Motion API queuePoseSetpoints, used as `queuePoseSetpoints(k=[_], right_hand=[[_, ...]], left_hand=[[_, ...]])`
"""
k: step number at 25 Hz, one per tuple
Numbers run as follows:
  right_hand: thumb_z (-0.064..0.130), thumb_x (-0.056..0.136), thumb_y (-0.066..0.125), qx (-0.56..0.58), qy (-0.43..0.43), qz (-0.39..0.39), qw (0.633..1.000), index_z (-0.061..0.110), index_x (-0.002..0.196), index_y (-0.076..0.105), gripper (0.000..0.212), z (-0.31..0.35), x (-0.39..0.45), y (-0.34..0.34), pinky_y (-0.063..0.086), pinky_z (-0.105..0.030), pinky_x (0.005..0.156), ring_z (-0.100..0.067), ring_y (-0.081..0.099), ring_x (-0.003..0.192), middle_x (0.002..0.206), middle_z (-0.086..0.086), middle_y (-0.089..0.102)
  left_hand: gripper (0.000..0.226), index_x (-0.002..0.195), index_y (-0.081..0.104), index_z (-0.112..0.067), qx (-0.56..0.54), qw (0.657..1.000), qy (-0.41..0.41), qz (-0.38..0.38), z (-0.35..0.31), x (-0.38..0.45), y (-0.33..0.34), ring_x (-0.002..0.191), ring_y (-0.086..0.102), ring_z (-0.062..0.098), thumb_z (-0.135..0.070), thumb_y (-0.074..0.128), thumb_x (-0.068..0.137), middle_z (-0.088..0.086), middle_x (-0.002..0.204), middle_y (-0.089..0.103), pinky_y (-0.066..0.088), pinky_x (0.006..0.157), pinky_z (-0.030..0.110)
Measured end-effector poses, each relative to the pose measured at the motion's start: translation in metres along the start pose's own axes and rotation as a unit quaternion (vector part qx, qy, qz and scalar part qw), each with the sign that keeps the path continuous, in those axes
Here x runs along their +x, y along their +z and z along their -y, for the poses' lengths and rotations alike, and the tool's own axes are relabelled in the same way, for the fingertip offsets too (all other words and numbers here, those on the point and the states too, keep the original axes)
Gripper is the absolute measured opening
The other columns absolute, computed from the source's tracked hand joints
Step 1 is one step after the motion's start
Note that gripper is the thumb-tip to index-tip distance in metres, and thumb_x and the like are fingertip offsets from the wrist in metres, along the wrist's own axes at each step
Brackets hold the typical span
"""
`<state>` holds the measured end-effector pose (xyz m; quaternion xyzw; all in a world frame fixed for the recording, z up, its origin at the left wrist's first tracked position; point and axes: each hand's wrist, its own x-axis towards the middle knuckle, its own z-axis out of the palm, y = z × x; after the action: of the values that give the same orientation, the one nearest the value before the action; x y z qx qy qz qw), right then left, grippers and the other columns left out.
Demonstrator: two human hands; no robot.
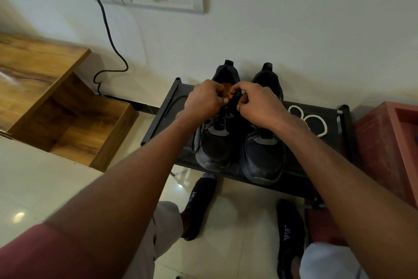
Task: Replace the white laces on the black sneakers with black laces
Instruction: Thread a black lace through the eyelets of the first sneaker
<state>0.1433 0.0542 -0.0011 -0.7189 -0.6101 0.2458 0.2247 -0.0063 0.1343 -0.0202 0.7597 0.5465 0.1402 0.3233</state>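
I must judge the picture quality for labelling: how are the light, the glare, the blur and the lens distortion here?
Head view: dim, warm indoor light; the black laces between the fingers merge with the dark sneakers; small glare spots on the floor tiles; motion blur at the left edge; wide-angle bending stretches the forearms.

pale wall (pixel 294 29), glossy tiled floor (pixel 34 188), wooden cabinet (pixel 45 88)

Both hands, left (pixel 204 100) and right (pixel 256 105), pinching black lace (pixel 233 100) at top of left sneaker (pixel 214 143). Right sneaker (pixel 263 154) just beside, on black shoe rack (pixel 172 102). White lace (pixel 314 120) coiled on rack, right side.
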Motion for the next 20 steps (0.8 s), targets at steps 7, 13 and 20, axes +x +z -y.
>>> queuePoseSetpoints(k=[7,13,20], right_hand=[[0.003,0.095,0.060,0.006,-0.002,0.018,1.000,0.030,0.134,0.063,0.048,-0.001,0.000,-0.001,0.048,-0.024,0.062,-0.011,0.067,0.078,0.089,0.004,0.070],[0.003,0.094,0.060,-0.004,0.003,0.001,1.000,0.027,0.134,0.062,0.047,-0.001,0.000,0.000,0.053,-0.029,0.064,-0.015,0.066,0.076,0.087,0.001,0.068],[0.021,0.092,0.079,-0.002,0.064,-0.076,0.995,0.018,0.090,0.071,0.009,0.003,-0.004,0.005,0.060,-0.030,0.068,-0.014,0.072,0.067,0.077,0.001,0.072]], left_hand=[[0.019,0.077,0.071,-0.019,-0.039,0.996,0.024,0.077,0.009,0.008,-0.014,0.053,0.058,0.017,-0.013,0.070,0.095,-0.003,0.053,0.059,0.058,0.070,0.041],[0.010,0.088,0.074,-0.009,-0.095,0.992,0.026,0.084,0.006,0.002,-0.006,0.051,0.054,0.017,-0.012,0.070,0.097,0.003,0.056,0.058,0.054,0.063,0.037],[0.021,0.105,0.076,-0.007,-0.109,0.985,-0.013,0.132,-0.006,-0.005,-0.017,0.059,0.053,0.012,-0.016,0.057,0.106,0.003,0.068,0.059,0.041,0.047,0.020]])
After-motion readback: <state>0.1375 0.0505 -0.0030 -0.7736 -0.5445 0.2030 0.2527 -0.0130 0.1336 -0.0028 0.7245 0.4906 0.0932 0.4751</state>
